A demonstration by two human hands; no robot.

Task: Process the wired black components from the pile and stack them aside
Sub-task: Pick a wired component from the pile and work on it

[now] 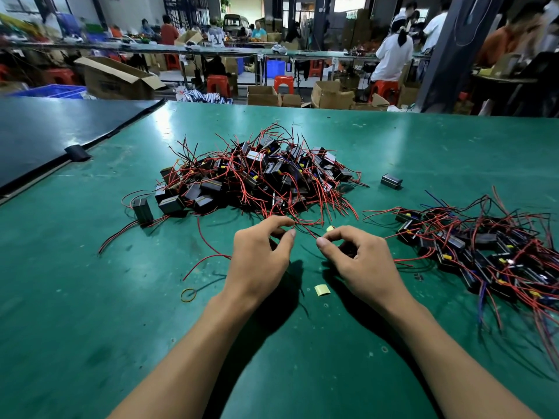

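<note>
A big pile of black components with red and black wires lies mid-table on the green mat. A second heap of wired black components spreads at the right. My left hand and my right hand hover just in front of the big pile, close together. Both pinch a thin red wire that runs between their fingertips. Under the right hand's curled fingers a dark component partly shows, with a small yellow piece at its top.
A loose black block lies right of the pile and another stands at its left. A yellow paper scrap and a yellow rubber band lie near my wrists. A dark board covers the far left.
</note>
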